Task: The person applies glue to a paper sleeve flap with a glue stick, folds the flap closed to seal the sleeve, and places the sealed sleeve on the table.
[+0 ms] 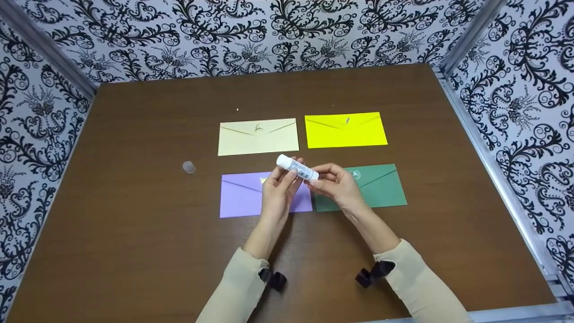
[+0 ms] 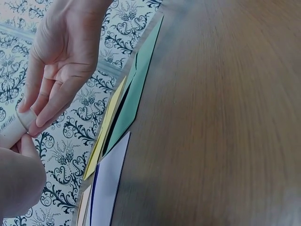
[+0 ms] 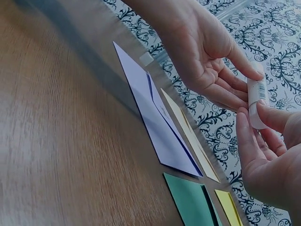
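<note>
A white glue stick (image 1: 299, 168) with printing and a barcode on its side is held in the air above the envelopes. My left hand (image 1: 278, 190) grips its body between thumb and fingers. At its lower right end, my right hand (image 1: 340, 187) pinches the base; the right wrist view also shows the thumb and fingers on the tube (image 3: 257, 96). Beneath the hands lie a purple envelope (image 1: 242, 197) and a green envelope (image 1: 381, 188), each partly hidden. Off to the left on the table sits a small translucent cap (image 1: 189, 167).
Behind these, a cream envelope (image 1: 258, 142) and a yellow envelope (image 1: 347, 134) lie side by side, flaps at the far edge. The brown table (image 1: 134, 233) is bordered by patterned panels (image 1: 251, 36) and a metal rail (image 1: 497, 188) on the right.
</note>
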### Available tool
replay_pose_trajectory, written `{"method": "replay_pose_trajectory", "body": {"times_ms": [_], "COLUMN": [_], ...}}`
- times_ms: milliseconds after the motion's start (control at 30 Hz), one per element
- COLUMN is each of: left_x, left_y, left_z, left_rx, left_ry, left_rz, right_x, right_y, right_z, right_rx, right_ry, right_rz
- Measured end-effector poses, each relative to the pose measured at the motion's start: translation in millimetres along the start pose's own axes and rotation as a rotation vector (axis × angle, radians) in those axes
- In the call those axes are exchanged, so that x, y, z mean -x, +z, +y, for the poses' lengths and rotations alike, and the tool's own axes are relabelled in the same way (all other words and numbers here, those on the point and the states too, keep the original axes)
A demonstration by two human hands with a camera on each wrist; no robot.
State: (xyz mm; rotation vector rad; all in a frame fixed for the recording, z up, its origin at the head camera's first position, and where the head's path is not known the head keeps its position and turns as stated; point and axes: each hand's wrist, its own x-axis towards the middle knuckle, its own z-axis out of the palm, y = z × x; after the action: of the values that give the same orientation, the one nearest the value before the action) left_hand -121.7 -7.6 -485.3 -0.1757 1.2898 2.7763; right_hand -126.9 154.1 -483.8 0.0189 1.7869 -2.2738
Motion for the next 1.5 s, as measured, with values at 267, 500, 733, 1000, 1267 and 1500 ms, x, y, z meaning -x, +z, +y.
{"method": "replay_pose_trajectory", "body": {"times_ms": [267, 500, 733, 1000, 1267, 1500], "left_x": [1.8, 2.1, 2.7, 3.3, 3.5, 2.6], "left_y": [1.9, 2.9, 0.7, -1.7, -2.7, -3.8], "left_z": [1.2, 4.6, 9.6, 7.2, 5.7, 4.3], "left_rx": [0.005, -0.017, -0.019, -0.032, -0.024, -0.011], "left_ry": [0.001, 0.007, 0.026, 0.041, 0.054, 0.044], "left_rz": [0.015, -0.009, -0.032, -0.047, -0.047, -0.042], "right_x": [1.2, 2.8, 3.9, 3.2, 3.1, 4.2], "right_y": [5.3, 6.9, 3.9, 2.3, 4.3, 4.4], "right_z": [1.3, 0.6, -6.1, -10.5, -10.6, -9.8], "right_rx": [0.104, 0.129, -0.007, -0.224, -0.241, -0.245], "right_ry": [-0.161, -0.264, -0.062, 0.140, 0.127, 0.088], "right_rz": [0.083, 0.089, 0.010, -0.017, 0.007, 0.012]}}
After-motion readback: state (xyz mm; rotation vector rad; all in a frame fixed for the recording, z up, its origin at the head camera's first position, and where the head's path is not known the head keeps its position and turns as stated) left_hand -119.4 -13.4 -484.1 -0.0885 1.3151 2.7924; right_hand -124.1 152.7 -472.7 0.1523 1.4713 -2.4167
